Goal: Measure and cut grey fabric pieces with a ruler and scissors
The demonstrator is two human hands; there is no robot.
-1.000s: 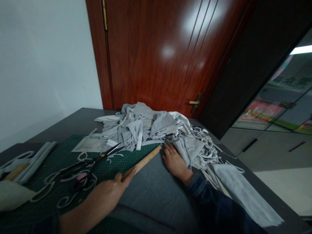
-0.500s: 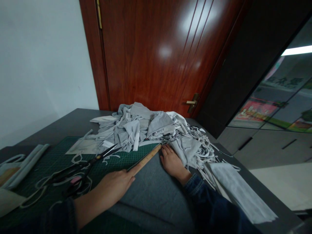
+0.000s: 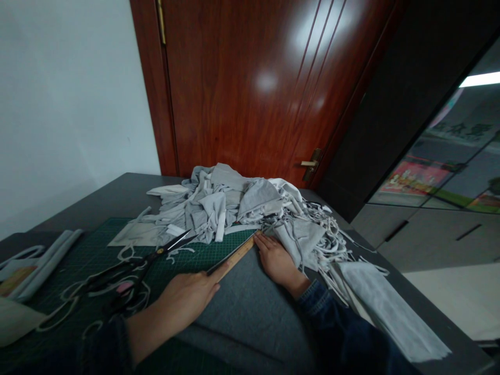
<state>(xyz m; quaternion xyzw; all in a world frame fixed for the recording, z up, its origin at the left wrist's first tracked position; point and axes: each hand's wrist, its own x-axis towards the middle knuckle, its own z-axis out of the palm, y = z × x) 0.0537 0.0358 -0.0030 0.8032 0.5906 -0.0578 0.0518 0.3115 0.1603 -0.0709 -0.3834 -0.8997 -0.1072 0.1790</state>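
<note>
Scissors (image 3: pixel 152 258) are placed on the cutting mat (image 3: pixel 195 255), left of the wooden ruler (image 3: pixel 234 260), which is laid along the mat's edge; a fabric-scrap pile (image 3: pixel 219 203) is heaped behind the ruler on the table (image 3: pixel 117 192), before the door (image 3: pixel 234 94).

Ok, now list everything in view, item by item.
Wooden ruler: one, pale wood, on the fabric, under both hands.
Fabric sheet: one, dark grey, nearest the person.
Scissors: one pair, black and steel, on the mat.
Cutting mat: one, green, on the table.
Scrap heap: one, light grey, beyond the ruler.
Fabric strip: one, light grey, at the table's right.
Table: one, dark grey.
Door: one, reddish wood, behind the table.
Left hand: one, flat, at the ruler's near end.
Right hand: one, flat, beside the ruler's far end.
</note>
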